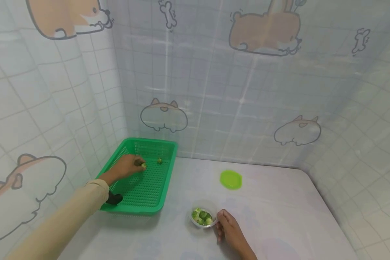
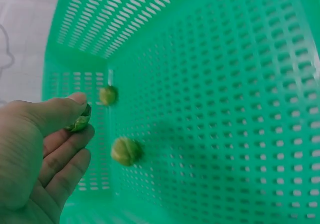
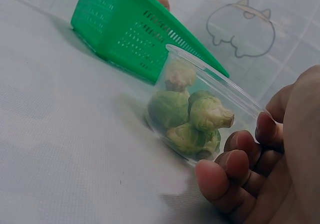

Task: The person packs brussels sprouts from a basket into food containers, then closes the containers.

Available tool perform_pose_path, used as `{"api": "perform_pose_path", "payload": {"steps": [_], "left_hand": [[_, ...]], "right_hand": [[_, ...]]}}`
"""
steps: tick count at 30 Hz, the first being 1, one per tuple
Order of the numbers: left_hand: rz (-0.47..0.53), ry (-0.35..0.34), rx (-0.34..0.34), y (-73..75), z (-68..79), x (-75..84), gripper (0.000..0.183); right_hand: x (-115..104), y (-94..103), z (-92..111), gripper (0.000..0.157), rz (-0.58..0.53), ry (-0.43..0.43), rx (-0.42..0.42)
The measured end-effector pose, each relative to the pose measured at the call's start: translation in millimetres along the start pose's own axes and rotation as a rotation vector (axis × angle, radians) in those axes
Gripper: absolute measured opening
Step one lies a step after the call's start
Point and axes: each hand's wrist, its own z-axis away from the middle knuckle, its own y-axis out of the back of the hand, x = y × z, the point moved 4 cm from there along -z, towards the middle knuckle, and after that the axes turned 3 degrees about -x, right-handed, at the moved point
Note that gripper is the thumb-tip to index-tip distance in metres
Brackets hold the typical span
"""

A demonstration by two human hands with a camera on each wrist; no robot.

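My left hand (image 1: pixel 126 167) is over the green plastic basket (image 1: pixel 167 187) and pinches a Brussels sprout (image 2: pixel 81 121) between thumb and fingers, which hide part of it. Two more Brussels sprouts lie in the basket: one (image 2: pixel 126 151) near the fingertips, another (image 2: pixel 107 95) farther off. On the table, a clear plastic cup (image 3: pixel 220 76) contains several green Brussels sprouts (image 3: pixel 169 109). My right hand (image 1: pixel 231 231) holds this cup at its right side, fingertips at the rim and against the wall.
A bright green lid (image 1: pixel 231 180) lies flat on the white-covered table (image 1: pixel 266 206), beyond the cup. Inside the basket's near left corner sits a black object (image 1: pixel 114 198), partly behind the sleeve. Patterned sheeting (image 1: pixel 214 90) walls the table at the back and sides.
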Motion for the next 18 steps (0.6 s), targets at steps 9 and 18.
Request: {"api": "perform_pose_path", "payload": {"steps": [9, 18], "left_hand": [[0.116, 0.012, -0.012, -4.6, 1.0, 17.7, 0.039], [0.223, -0.041, -0.04, -11.6, 0.6, 46.7, 0.04]], "right_hand": [[2.1, 0.2, 1.3, 0.038, 0.01, -0.005, 0.004], [6.5, 0.2, 0.5, 0.04, 0.021, 0.007, 0.001]]}}
